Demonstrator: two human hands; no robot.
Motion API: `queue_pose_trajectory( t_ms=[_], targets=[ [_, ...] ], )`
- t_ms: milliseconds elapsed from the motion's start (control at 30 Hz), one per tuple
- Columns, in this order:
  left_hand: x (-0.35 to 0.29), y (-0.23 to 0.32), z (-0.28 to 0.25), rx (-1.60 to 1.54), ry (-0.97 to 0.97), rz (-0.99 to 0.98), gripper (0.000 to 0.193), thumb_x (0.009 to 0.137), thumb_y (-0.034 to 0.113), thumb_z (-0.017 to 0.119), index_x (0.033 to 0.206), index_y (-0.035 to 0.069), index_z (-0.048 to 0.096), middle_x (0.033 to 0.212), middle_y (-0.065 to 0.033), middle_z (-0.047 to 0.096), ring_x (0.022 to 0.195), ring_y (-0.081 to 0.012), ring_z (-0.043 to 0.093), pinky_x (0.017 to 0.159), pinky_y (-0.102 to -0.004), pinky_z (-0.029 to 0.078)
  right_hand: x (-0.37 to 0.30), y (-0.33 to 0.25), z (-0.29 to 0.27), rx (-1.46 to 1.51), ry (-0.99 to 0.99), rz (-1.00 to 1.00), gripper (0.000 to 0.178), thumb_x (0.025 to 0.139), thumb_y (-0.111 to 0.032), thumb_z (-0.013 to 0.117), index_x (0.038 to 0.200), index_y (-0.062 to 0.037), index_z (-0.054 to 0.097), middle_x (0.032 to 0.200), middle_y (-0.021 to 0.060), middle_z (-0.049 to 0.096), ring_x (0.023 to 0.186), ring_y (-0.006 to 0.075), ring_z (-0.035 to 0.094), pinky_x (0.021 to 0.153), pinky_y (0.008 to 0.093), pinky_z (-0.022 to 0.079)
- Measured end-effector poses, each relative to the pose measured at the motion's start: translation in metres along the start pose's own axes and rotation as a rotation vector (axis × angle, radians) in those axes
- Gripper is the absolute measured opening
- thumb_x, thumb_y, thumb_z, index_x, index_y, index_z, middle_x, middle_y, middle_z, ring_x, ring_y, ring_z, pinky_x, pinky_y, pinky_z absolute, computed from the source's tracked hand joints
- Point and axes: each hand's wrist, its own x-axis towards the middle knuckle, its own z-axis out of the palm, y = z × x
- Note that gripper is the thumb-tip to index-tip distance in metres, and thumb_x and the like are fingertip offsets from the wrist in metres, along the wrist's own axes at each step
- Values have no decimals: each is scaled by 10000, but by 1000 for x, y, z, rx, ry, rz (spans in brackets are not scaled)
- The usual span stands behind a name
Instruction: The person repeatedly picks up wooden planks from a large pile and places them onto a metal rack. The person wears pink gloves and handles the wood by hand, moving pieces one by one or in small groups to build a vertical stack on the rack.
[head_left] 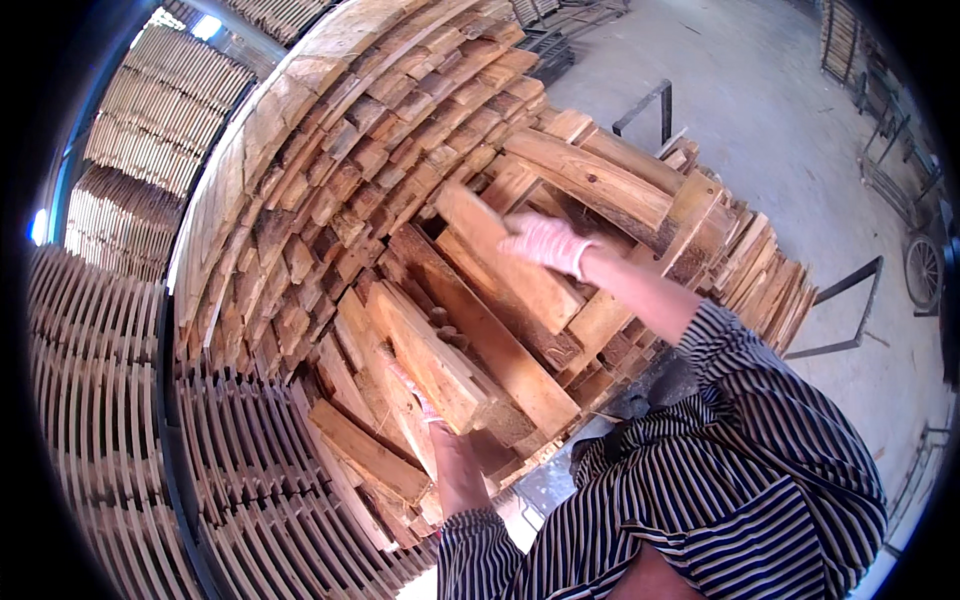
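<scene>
My right hand (545, 243), in a pinkish-white glove, is closed on the right edge of a wooden board (500, 255). That board is slightly blurred and lies slantwise over other boards of the stack. Lower and to the left, my left hand (418, 398) wears a similar glove and is closed at the edge of another wooden board (398, 405), its fingers partly hidden. Just right of it lies a thick board (430, 355), and beyond that a long flat board (490, 330). Dark gaps show between the loosely laid boards.
A tall stack of boards (350, 150) with ends showing rises at the far left. Racks of thin wooden strips (100, 380) stand along the left. Black metal frames (840, 305) stick out at right over the concrete floor (740, 120). A spoked wheel (922, 270) stands at far right.
</scene>
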Motion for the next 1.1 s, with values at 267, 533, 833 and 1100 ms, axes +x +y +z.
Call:
queue_pose_trajectory(
  t_ms=[267,533,833,1100],
  targets=[
    [1,10,-19,478,75,223,899,913,763,479,1484,71,427,1250,-147,655,926,-251,703,786,-399,625,9,3,56,-473,-38,-72,623,918,-491,545,1282,11,601,1311,272,568,1186,426,576,1016,528,467],
    [4,4,-9,472,43,254,891,907,740,523,1480,66,427,1244,-151,655,927,-263,702,796,-406,627,5,39,-108,-785,228,93,762,771,-344,778,1429,-92,487,1225,243,582,1138,405,592,909,513,513],
    [5,1,-1,443,44,245,884,900,715,573,1476,60,427,1237,-155,656,928,-277,701,806,-413,628,-16,17,-66,-693,144,207,754,745,-203,747,1447,-121,487,1114,227,602,974,361,657,692,464,581],
    [4,46,-39,613,15,83,918,889,758,546,1496,82,411,1286,-174,622,983,-320,677,897,-457,605,-26,-10,9,-375,20,-196,584,960,-427,555,1432,-90,493,1171,323,611,932,456,664,860,506,559]
  ],
)
